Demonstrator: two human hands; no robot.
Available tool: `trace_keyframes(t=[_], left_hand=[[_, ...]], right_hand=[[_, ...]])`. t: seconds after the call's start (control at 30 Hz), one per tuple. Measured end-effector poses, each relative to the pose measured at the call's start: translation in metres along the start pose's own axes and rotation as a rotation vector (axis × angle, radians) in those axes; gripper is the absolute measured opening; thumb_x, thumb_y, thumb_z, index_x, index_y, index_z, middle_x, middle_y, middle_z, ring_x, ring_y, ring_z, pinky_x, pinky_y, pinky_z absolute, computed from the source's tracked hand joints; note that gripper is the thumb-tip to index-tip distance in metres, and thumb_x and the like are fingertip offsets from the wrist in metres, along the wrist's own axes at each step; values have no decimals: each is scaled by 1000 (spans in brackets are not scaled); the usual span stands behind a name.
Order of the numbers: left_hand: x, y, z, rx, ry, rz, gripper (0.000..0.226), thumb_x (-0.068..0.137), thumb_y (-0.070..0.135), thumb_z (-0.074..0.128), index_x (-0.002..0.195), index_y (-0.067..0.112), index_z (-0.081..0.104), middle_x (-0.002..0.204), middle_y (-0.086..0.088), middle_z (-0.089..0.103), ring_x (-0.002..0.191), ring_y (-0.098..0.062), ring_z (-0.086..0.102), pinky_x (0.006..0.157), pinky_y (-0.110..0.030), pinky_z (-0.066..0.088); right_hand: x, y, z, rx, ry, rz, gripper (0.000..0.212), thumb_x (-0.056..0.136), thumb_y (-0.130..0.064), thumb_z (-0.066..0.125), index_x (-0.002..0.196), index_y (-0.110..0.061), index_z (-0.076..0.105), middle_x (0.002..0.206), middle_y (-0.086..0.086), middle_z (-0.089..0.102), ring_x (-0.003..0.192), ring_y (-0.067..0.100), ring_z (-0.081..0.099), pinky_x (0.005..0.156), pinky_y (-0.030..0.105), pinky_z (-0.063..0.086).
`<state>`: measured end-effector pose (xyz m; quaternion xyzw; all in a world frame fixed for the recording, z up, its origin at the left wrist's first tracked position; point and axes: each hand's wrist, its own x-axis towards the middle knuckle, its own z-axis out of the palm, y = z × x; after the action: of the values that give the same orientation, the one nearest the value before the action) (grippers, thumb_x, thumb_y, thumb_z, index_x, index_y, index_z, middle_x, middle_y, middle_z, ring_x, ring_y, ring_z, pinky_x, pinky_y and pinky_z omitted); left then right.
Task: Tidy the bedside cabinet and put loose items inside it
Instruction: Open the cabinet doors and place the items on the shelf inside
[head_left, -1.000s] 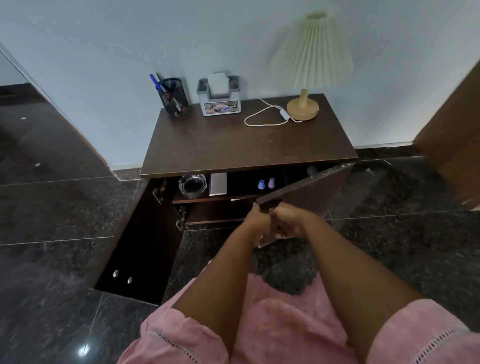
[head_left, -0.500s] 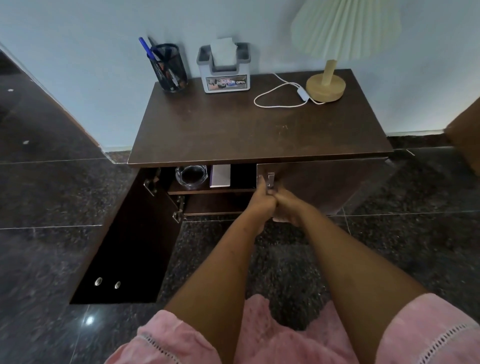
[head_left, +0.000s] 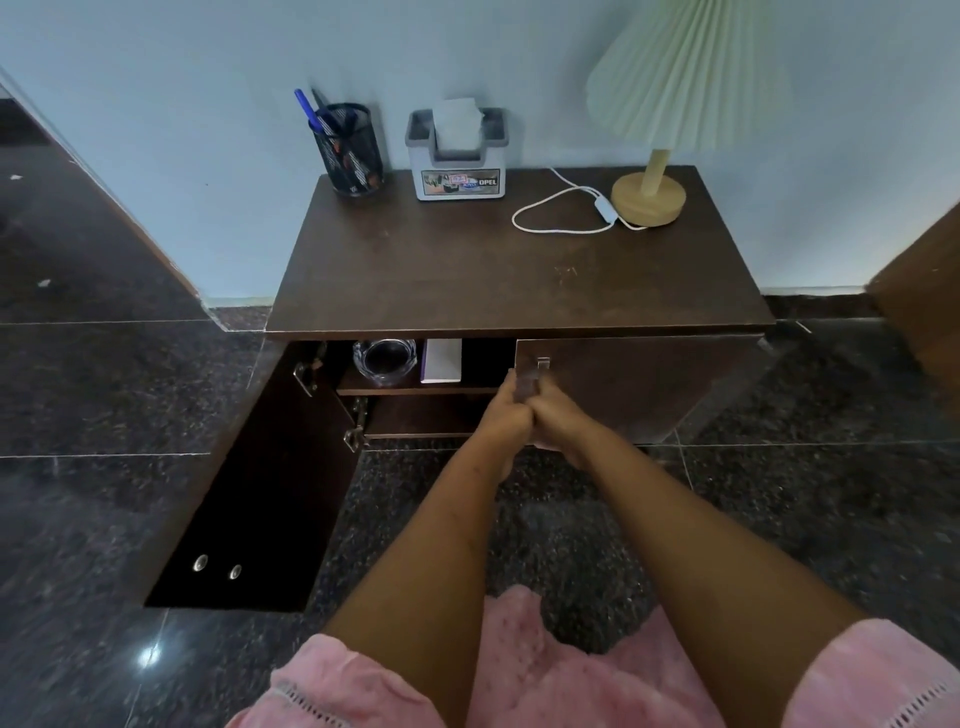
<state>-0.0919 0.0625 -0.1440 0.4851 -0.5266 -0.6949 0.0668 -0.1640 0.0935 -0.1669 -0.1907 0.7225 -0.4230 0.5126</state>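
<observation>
I see a dark brown wooden bedside cabinet standing against a pale blue wall on a dark shiny stone floor. My left hand and my right hand are pressed together in front of the right cabinet door, just below its small silver metal handle. The fingers of both hands are curled in. Something blurry sits at their tips near the handle, and I cannot tell if they grip it or the handle.

The right cabinet door looks closed, flat against the front. The left cabinet door is swung wide open, and two little silver screw heads shine on its inner side.

Inside, on the upper shelf, there is a clear glass ashtray, and just beside it a small white box.

On top of the cabinet, at the back, stands a black mesh pen cup with a blue pen in it. Next to it is a grey tissue box with a white tissue sticking up. To the right is a lamp with a round wooden base and a pale green pleated shade. Its white cord lies in a loop on the top.

At the bottom I see pink clothing.
</observation>
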Motion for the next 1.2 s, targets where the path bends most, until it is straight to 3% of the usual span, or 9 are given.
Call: trace_keyframes(t=[0.07,0.2,0.33,0.4,0.53,0.67,0.93,1.07,1.2], left_hand=[[-6,2,-6,-24,44,-20,55,99,10,29,149,29,18,152,-7,32,134,-29,37,102,-37,36],[-18,0,-39,-2,129,-10,54,98,10,33,149,24,21,150,-11,34,132,-29,40,103,-39,37],[-44,-11,-120,361,493,118,46,88,9,50,133,19,46,132,-10,53,119,-27,51,100,-44,44],[-59,-21,-171,527,776,71,47,83,8,49,129,17,49,134,-7,51,124,-27,47,103,-48,40],[-82,-36,-247,291,1095,-273,48,91,19,40,138,13,42,148,-7,37,138,-25,29,113,-52,17],[-78,-54,-267,80,820,-391,54,100,35,29,131,-5,47,138,-23,47,126,-36,45,108,-46,34],[-75,-42,-229,-139,510,-387,68,100,47,18,129,-7,47,133,-26,50,124,-37,47,101,-44,35],[-79,-43,-208,-371,366,-402,71,97,55,22,127,-3,52,126,-23,56,118,-37,52,86,-43,41],[-79,-40,-183,-478,271,-381,70,96,57,21,131,3,49,132,-22,53,123,-34,49,98,-41,41]], right_hand=[[-7,-8,9,-2,-6,-25,65,97,-12,39,151,-27,7,150,13,32,127,29,46,103,47,42],[-25,-26,37,-105,-40,-85,67,98,-17,42,151,-23,1,157,3,19,140,25,29,111,40,32],[-46,-43,88,-267,-178,-71,62,95,-22,51,148,-21,19,142,7,44,110,18,48,68,24,42],[-56,-51,121,-338,-277,-69,57,94,-20,53,144,-19,26,141,6,44,104,17,48,62,21,39],[-67,-63,190,-394,-399,-12,72,95,-22,52,152,-22,8,155,1,24,135,24,35,96,36,38],[-77,-52,244,-180,-337,88,63,98,-27,46,151,-24,11,156,-1,23,135,21,35,103,44,37],[-69,-32,255,-167,-347,242,57,92,-56,44,143,-34,31,148,1,37,131,29,39,96,52,41],[-63,-29,235,-208,-322,238,50,97,-48,39,142,-28,33,135,8,48,121,36,49,96,53,41],[-65,-36,210,-273,-294,153,51,102,-36,28,147,-11,27,140,19,43,124,36,46,104,47,39]])
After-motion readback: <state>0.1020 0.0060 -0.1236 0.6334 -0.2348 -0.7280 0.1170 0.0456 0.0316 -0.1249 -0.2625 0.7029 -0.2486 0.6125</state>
